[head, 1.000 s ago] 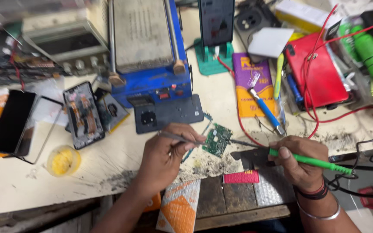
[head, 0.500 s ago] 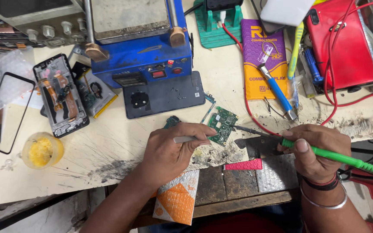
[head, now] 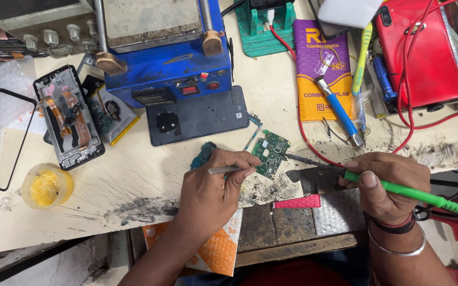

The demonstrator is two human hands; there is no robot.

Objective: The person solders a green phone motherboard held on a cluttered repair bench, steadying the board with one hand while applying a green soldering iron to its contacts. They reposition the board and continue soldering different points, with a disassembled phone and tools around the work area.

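Head view: soldering work on a green circuit board (head: 271,153).
The left hand (head: 213,190) is pinching metal tweezers (head: 230,170) against the board on the bench; the right hand (head: 385,185) is gripping a green-handled soldering iron (head: 406,191), its tip touching the board's right edge.

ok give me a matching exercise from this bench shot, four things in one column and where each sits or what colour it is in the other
Things:
1. left hand
2. right hand
3. small jar
4. green circuit board

Descriptions:
A. holds a green-handled soldering iron
B. yellow inside, at the bench's left
C. grips metal tweezers
D. lies between the two hands

Pairs: 1-C, 2-A, 3-B, 4-D
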